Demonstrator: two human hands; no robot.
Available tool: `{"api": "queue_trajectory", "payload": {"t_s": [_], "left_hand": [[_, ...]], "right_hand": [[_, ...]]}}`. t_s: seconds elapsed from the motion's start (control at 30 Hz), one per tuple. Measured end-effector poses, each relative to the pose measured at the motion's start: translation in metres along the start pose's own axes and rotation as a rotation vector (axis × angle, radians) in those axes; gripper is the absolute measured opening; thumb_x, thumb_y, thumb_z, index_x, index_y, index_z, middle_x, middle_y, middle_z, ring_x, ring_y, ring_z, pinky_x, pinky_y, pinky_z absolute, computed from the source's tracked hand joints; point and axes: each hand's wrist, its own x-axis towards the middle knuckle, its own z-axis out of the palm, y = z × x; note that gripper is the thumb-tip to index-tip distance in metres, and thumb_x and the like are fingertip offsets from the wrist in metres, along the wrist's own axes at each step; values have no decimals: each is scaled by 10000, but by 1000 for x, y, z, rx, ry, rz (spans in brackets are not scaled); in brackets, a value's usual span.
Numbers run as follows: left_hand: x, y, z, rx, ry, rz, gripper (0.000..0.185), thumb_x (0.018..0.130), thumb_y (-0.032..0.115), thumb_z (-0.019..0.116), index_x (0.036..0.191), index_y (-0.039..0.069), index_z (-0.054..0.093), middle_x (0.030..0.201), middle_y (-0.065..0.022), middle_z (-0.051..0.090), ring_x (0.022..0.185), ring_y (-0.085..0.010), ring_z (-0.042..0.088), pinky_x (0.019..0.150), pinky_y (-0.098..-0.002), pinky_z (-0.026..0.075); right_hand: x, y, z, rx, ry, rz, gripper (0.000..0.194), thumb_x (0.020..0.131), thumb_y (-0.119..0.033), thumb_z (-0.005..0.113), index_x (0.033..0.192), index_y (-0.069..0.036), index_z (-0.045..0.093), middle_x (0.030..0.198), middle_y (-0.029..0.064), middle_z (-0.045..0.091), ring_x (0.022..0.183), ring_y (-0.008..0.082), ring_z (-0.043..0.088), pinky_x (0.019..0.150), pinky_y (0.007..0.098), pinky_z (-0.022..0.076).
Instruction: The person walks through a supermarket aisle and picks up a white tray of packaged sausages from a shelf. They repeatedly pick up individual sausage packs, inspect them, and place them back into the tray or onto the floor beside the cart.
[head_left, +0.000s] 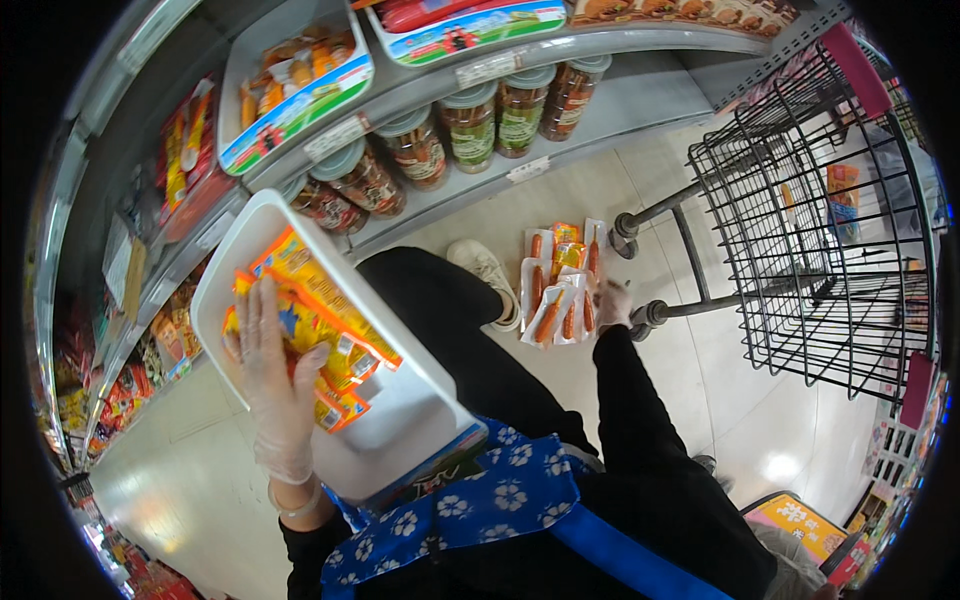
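A white plastic bin (259, 208) leans across my lap, tilted, with yellow and orange snack packets (330, 300) in its far part. My left hand (274, 375), in a clear glove, lies over these packets, fingers nearly straight and thumb spread. On the floor tiles, clear vacuum packs of sausages (551, 315) form a small heap with yellow packets (568, 255) among them. At the right side of that heap is my right hand (615, 304), gloved too. Its fingers are partly hidden, so I cannot tell whether it grips a pack.
Lidded plastic jars (469, 127) line the low shelf ahead. Above them, another white bin (232, 97) holds orange packets. A black wire shopping cart (750, 247) stands at right, its wheels near the sausages. My shoe (484, 270) rests beside the heap.
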Motion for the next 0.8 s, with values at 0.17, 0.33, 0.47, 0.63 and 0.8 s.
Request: {"api": "queue_trajectory", "payload": {"t_s": [0.17, 0.33, 0.47, 0.63, 0.8], "left_hand": [[2, 17, 9, -78, 153, 27, 574, 846, 27, 610, 1410, 8, 505, 1494, -174, 461, 1455, -353, 330, 1206, -474, 192], [9, 27, 16, -120, 235, 46, 407, 918, -25, 516, 1318, -5, 588, 1415, -163, 538, 1420, -368, 385, 1159, -471, 289], [9, 24, 20, -136, 282, 26, 366, 934, -18, 495, 1278, 0, 618, 1359, -156, 585, 1366, -385, 457, 1140, -483, 323], [9, 21, 23, -111, 283, 18, 345, 921, -43, 490, 1221, 11, 653, 1306, -151, 621, 1361, -383, 462, 1140, -500, 319], [10, 25, 24, -175, 315, 19, 327, 902, -61, 507, 1173, 17, 672, 1254, -139, 642, 1333, -370, 488, 1133, -493, 331]], "right_hand": [[6, 94, 3, -462, -33, 80, 738, 671, -270, 907, 1207, 103, 562, 1159, 225, 662, 1091, 339, 646, 934, 393, 504], [-30, 86, 31, -888, 149, -233, 997, 585, -338, 943, 1358, 25, 429, 1263, 227, 606, 1143, 395, 610, 1001, 411, 482], [-37, 60, 46, -1089, 118, 21, 1100, 560, -394, 946, 1420, -58, 349, 1313, 165, 570, 1158, 366, 605, 1032, 413, 470], [-35, 62, 50, -896, 83, 298, 893, 569, -376, 938, 1272, -37, 505, 1231, 160, 626, 1155, 347, 610, 988, 422, 506], [-25, 82, 29, -488, 81, 253, 673, 624, -185, 898, 1195, 5, 599, 1123, 173, 692, 1016, 310, 689, 880, 384, 564]]}}
